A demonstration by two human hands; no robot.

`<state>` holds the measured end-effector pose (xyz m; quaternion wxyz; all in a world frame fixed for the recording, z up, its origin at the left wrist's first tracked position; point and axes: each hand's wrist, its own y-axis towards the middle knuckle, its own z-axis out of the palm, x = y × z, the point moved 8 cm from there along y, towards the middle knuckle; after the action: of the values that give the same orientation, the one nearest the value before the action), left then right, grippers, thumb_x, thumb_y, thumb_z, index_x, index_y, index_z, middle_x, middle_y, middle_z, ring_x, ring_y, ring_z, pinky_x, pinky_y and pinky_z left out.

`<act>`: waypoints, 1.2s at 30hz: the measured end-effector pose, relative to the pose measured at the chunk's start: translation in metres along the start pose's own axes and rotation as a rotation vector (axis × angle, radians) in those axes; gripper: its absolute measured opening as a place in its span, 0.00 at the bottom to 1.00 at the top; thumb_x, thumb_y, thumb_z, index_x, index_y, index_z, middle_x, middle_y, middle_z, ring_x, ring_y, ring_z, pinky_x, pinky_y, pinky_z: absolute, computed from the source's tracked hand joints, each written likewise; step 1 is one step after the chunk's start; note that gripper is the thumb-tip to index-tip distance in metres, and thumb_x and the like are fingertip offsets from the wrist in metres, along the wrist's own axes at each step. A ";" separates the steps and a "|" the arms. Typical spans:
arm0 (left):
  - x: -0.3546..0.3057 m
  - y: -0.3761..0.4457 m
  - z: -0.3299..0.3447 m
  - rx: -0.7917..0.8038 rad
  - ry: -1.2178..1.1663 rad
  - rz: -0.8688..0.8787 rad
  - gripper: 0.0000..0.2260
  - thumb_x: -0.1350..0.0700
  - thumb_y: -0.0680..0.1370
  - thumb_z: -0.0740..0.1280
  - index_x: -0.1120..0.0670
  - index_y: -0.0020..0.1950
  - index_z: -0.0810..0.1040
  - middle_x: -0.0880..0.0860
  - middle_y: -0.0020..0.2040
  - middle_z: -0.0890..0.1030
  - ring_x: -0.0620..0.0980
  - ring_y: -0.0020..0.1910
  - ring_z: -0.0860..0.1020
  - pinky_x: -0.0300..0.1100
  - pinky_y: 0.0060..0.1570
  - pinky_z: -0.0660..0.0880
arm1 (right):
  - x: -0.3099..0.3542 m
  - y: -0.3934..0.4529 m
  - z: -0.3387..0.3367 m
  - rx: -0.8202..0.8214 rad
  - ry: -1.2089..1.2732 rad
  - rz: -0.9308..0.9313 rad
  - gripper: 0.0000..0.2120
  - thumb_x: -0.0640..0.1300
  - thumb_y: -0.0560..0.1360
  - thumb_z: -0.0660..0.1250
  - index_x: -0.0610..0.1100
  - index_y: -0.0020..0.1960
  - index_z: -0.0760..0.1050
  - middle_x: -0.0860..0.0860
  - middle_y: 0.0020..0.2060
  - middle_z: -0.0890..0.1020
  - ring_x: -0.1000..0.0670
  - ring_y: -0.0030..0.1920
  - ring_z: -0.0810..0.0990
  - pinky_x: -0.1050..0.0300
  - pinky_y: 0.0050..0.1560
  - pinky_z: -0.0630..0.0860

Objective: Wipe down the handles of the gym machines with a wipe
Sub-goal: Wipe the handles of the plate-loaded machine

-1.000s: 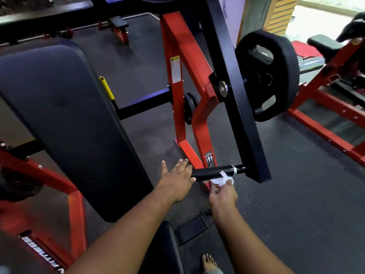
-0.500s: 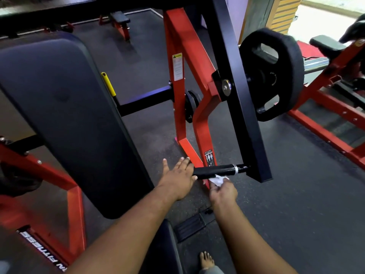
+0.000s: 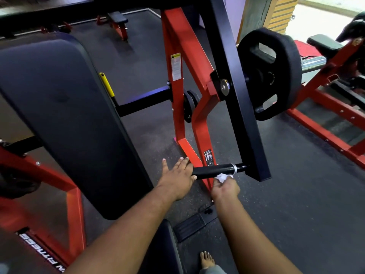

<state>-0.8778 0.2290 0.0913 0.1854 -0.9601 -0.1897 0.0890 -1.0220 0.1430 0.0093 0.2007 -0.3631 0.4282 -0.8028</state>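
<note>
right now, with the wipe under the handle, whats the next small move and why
Probably slide the right hand and its wipe left along the handle, toward the left hand. The wipe sits under the handle near the white ring, so the stretch toward the free end looks not yet covered on this pass. The left hand, fingers straight, rests at that end and seems to steady it.

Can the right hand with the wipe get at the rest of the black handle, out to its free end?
Probably not all of it. The right hand holds the wipe under the handle, but the left hand covers the free end and would need to shift.
</note>
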 end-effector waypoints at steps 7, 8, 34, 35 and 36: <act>0.000 0.000 -0.002 -0.003 -0.017 0.000 0.24 0.45 0.87 0.50 0.53 0.82 0.56 0.52 0.85 0.48 0.50 0.84 0.46 0.75 0.74 0.40 | -0.093 -0.046 0.004 0.199 -0.144 0.277 0.09 0.34 0.81 0.59 0.39 0.48 0.78 0.43 0.36 0.83 0.45 0.37 0.81 0.57 0.30 0.81; 0.000 0.000 -0.001 -0.003 -0.019 -0.004 0.24 0.45 0.87 0.49 0.52 0.82 0.56 0.52 0.85 0.48 0.50 0.84 0.46 0.75 0.74 0.40 | -0.080 -0.038 0.005 0.194 -0.156 0.251 0.09 0.34 0.82 0.58 0.38 0.49 0.76 0.42 0.35 0.82 0.45 0.37 0.80 0.56 0.32 0.82; 0.000 -0.001 -0.001 -0.015 -0.029 -0.023 0.24 0.44 0.87 0.50 0.52 0.81 0.58 0.52 0.85 0.49 0.50 0.84 0.46 0.75 0.74 0.40 | -0.057 -0.043 -0.010 0.371 -0.267 0.139 0.11 0.36 0.84 0.56 0.33 0.59 0.76 0.35 0.53 0.82 0.39 0.50 0.82 0.51 0.48 0.84; 0.000 -0.001 -0.001 -0.010 -0.028 -0.023 0.24 0.44 0.87 0.50 0.52 0.81 0.58 0.52 0.85 0.48 0.51 0.84 0.45 0.75 0.74 0.40 | -0.043 -0.043 -0.013 0.362 -0.292 0.105 0.10 0.35 0.84 0.57 0.32 0.56 0.76 0.35 0.52 0.83 0.38 0.51 0.82 0.52 0.47 0.84; 0.000 -0.001 -0.001 -0.007 -0.028 -0.022 0.24 0.44 0.87 0.50 0.52 0.81 0.58 0.52 0.85 0.48 0.51 0.84 0.45 0.75 0.74 0.40 | -0.023 -0.040 -0.015 0.341 -0.310 0.046 0.10 0.35 0.84 0.57 0.33 0.55 0.77 0.35 0.52 0.83 0.37 0.51 0.83 0.53 0.47 0.84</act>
<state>-0.8781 0.2300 0.0923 0.1805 -0.9572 -0.2031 0.0996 -1.0185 0.1878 0.0279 0.3410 -0.4330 0.2584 -0.7933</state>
